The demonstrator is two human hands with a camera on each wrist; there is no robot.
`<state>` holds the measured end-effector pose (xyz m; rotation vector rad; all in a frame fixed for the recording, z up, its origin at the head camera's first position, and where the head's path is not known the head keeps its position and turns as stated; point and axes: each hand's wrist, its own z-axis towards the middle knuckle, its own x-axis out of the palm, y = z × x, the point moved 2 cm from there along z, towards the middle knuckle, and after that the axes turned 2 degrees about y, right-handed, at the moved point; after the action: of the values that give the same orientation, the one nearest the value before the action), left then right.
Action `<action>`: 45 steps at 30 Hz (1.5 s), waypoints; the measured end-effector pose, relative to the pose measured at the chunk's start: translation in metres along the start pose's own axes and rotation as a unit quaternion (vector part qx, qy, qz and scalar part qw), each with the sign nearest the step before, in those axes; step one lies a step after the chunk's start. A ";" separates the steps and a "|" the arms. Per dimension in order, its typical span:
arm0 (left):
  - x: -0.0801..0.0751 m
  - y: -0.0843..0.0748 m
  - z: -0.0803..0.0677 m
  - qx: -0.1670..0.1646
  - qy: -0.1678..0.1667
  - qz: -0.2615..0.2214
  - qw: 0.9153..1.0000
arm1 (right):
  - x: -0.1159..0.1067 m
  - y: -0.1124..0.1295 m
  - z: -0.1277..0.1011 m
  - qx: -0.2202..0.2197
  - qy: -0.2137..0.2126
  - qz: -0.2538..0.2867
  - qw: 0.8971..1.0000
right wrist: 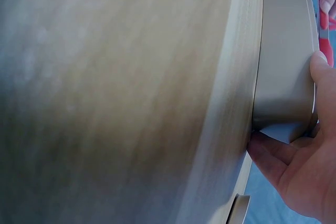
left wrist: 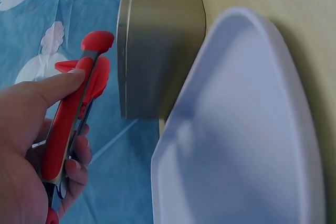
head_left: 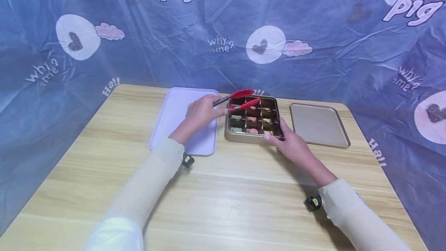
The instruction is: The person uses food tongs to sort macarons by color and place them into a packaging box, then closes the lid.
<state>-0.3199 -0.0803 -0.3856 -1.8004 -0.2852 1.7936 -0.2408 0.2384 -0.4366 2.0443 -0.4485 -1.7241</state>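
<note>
A gold tin box with nine compartments holding small coloured pieces stands mid-table. My left hand grips red tongs, whose tips hover over the box's far-left compartments. In the left wrist view the tongs lie under my thumb and curled fingers, beside the box wall. My right hand holds the box's near right corner; in the right wrist view its thumb and fingers wrap the box corner.
A pale lilac tray lies left of the box, under my left hand. The gold lid lies right of the box. The wooden table is hemmed by blue printed cloth at the back and sides.
</note>
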 end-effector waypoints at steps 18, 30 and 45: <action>-0.050 0.099 -0.065 -0.101 -0.089 -0.086 0.987 | 0.000 0.003 -0.001 0.001 0.006 -0.003 1.000; -0.079 0.165 -0.097 -0.215 -0.123 -0.109 0.963 | 0.000 0.003 -0.002 0.005 0.010 0.002 1.000; -0.083 0.208 -0.103 -0.260 -0.125 -0.087 0.954 | -0.001 0.000 -0.002 0.000 0.007 0.004 1.000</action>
<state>-0.2769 -0.3182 -0.4336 -1.8015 -1.0696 1.9360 -0.2389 0.2386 -0.4358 2.0504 -0.4513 -1.7056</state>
